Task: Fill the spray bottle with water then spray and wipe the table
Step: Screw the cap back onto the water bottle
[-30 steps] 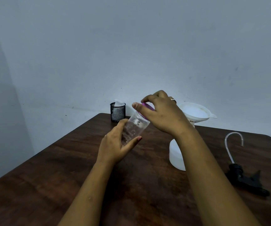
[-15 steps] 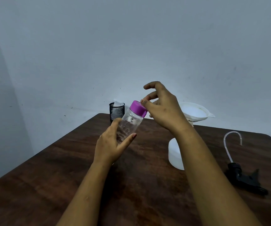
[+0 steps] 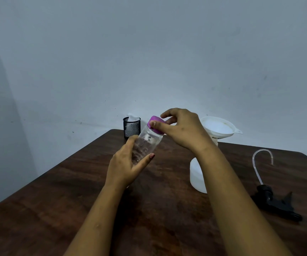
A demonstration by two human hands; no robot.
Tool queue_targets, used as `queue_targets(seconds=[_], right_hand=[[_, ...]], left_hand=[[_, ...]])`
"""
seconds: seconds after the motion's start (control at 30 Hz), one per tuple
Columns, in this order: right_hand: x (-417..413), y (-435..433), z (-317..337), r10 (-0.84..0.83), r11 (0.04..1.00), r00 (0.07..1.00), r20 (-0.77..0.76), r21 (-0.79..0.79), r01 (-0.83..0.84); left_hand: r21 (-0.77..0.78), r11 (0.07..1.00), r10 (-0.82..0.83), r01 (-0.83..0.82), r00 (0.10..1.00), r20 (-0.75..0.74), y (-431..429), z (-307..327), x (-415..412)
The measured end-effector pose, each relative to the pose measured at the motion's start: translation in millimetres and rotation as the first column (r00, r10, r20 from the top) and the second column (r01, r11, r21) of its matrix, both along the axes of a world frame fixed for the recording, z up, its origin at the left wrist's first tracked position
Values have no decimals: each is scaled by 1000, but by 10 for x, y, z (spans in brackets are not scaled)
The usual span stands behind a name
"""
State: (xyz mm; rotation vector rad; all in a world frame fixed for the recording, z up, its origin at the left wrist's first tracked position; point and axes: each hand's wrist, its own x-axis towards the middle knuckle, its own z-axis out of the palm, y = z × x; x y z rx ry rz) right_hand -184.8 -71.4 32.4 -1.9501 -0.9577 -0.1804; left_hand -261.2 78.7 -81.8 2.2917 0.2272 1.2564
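Here the left hand [image 3: 128,163] grips a clear bottle [image 3: 147,145] above the table [image 3: 56,200], tilted with its purple cap [image 3: 155,124] toward 1 o'clock. The right hand [image 3: 184,128] pinches this cap with curled fingers. The white spray bottle [image 3: 196,176] stands at 3 o'clock from them, partly behind the right arm, with a funnel [image 3: 219,128] on top. Its black spray head [image 3: 276,202] with 1 tube lies apart at 4 o'clock. A mesh cup [image 3: 131,127] stands at 12 o'clock.

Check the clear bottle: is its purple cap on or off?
On. The purple cap sits on the clear bottle, right hand pinching it.
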Motion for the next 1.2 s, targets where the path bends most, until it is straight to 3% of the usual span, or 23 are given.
queue_targets(seconds=[0.07,0.13,0.3,0.37,0.7,0.97,1.2], right_hand=[[3,10,-18,-117,992,993,33,-38,118],[-1,8,-19,-130,991,991,14,-41,130],[-34,42,-13,162,987,975,-155,16,-161],[-23,77,-34,204,979,964,-169,29,-202],[17,99,-98,-32,999,999,-26,-2,32],[38,146,-120,-84,996,995,55,0,84],[-51,163,-130,-35,991,999,-20,127,38]], left_hand=[[7,1000,-8,8,1000,0,-7,4,1],[18,1000,-2,2,1000,-5,-7,10,0],[33,999,17,-16,1000,-16,-2,8,-6],[31,999,24,-24,1000,-15,5,8,-4],[46,998,33,-31,999,-41,-48,-11,22],[97,986,138,-137,990,1,-122,-21,69],[131,960,247,-248,969,27,-133,-20,111]])
